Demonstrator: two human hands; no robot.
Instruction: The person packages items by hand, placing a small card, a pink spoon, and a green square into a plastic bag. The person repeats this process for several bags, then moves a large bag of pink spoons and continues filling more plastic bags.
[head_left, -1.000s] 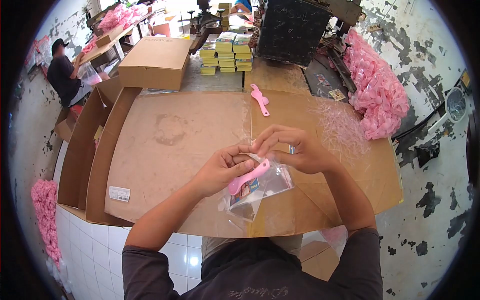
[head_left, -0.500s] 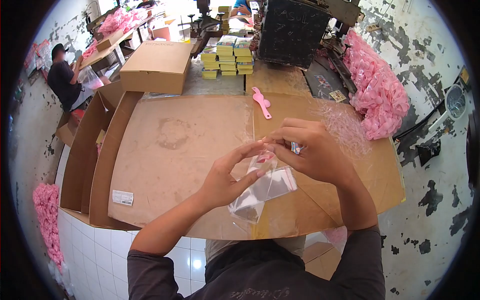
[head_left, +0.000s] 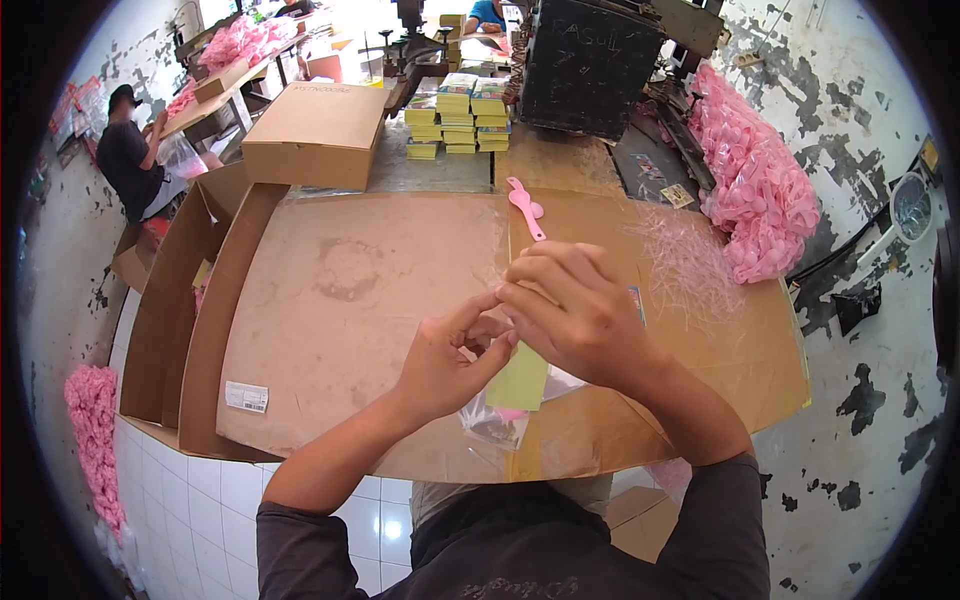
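Note:
Both hands meet above the cardboard sheet (head_left: 420, 250). My left hand (head_left: 450, 365) pinches thumb and fingers near the top of a clear plastic bag (head_left: 490, 428). My right hand (head_left: 575, 310) is closed beside it, its fingertips touching those of the left. A yellow-green card (head_left: 519, 380) hangs below the fingers, over the bag, with a bit of pink at its lower end. Part of a small blue printed piece (head_left: 636, 304) shows beside the right hand. Beyond the hands lies a pink plastic item (head_left: 525, 208).
A closed carton (head_left: 310, 130) and stacks of yellow-edged cards (head_left: 457, 115) stand at the back. Open cardboard boxes (head_left: 175, 330) are on the left. Pink items (head_left: 750, 170) are heaped at the right, near plastic strips (head_left: 685, 260). A co-worker (head_left: 130, 155) sits back left.
The yellow-green card has come into view below my fingers, over the bag. My right hand has moved left and slightly down, covering more of the bags.

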